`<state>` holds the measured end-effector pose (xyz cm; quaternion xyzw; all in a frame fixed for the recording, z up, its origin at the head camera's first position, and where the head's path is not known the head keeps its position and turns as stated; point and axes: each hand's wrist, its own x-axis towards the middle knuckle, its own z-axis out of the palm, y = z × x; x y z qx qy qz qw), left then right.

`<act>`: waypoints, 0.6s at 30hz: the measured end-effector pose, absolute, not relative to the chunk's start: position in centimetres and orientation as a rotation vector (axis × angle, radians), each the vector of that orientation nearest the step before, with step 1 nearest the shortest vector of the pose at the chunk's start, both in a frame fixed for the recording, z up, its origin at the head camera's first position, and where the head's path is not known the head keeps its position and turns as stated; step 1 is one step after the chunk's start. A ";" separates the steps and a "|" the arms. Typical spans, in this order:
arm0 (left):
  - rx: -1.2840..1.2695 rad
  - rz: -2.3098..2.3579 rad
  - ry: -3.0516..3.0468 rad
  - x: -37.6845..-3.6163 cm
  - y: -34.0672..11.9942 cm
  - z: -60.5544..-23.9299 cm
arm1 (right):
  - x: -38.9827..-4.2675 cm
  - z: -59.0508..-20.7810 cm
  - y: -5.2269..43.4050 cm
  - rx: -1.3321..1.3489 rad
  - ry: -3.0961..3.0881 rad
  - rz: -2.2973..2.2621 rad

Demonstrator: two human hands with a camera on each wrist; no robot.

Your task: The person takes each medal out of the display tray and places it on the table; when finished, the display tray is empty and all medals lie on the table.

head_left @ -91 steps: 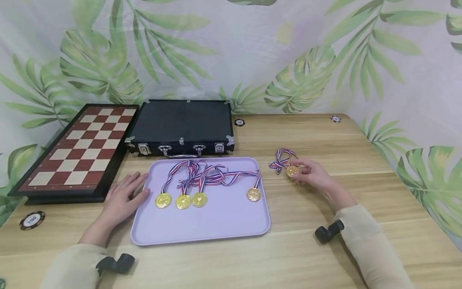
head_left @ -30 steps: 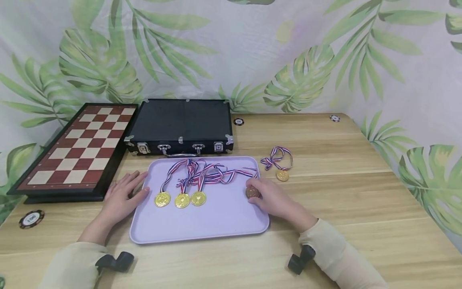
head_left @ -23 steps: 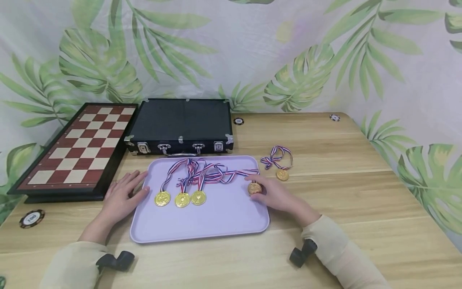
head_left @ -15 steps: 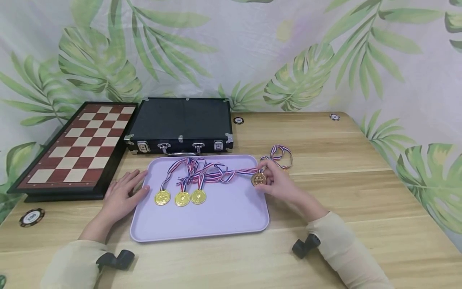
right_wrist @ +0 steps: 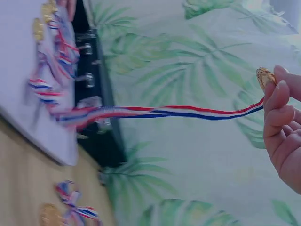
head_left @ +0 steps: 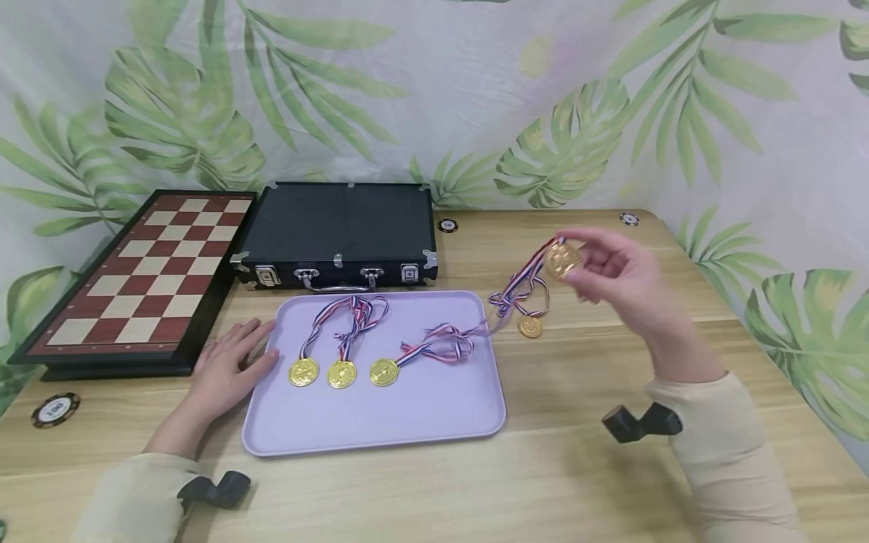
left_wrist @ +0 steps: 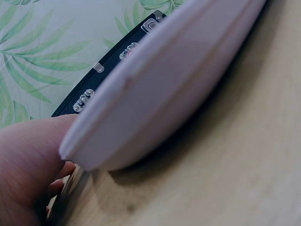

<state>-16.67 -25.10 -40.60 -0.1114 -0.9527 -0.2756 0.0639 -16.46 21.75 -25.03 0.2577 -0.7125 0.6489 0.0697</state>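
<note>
My right hand (head_left: 624, 279) pinches a bronze-coloured medal (head_left: 563, 260) between thumb and fingers, raised above the table right of the tray. Its red, white and blue ribbon (right_wrist: 178, 111) stretches from the hand back toward the tray's right edge. A second bronze-toned medal (head_left: 530, 326) lies on the table below, its ribbon bunched beside it. Three gold medals, a left one (head_left: 303, 372), a middle one (head_left: 342, 374) and a right one (head_left: 384, 372), lie on the lilac tray (head_left: 373, 437). My left hand (head_left: 231, 369) rests at the tray's left edge, fingers extended, thumb at the rim.
A black case (head_left: 346, 226) with metal latches stands behind the tray. At the left lies a chessboard (head_left: 152, 271) in a dark frame. Poker chips lie about: one front left (head_left: 56, 410), one beside the case (head_left: 447, 225), one at the back right (head_left: 629, 219).
My right hand has lifted the bronze medal off the tray, up and to the right, after setting another on the table. The right gold medal has shifted with its ribbon. My left hand stays put.
</note>
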 end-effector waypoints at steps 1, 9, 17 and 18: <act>-0.336 -0.834 -2.876 -16.7 -25.1 -40.6 | -16.4 -24.3 22.1 0.781 -2.095 1.973; -0.332 -0.835 -2.879 -16.7 -25.3 -40.5 | -16.7 -21.2 24.7 0.870 -1.811 2.143; -0.329 -0.830 -2.884 -16.7 -25.2 -40.6 | -17.8 -20.8 26.8 0.704 -1.858 2.150; -0.329 -0.831 -2.884 -16.7 -25.2 -40.6 | -18.1 -20.9 27.0 0.652 -1.890 2.138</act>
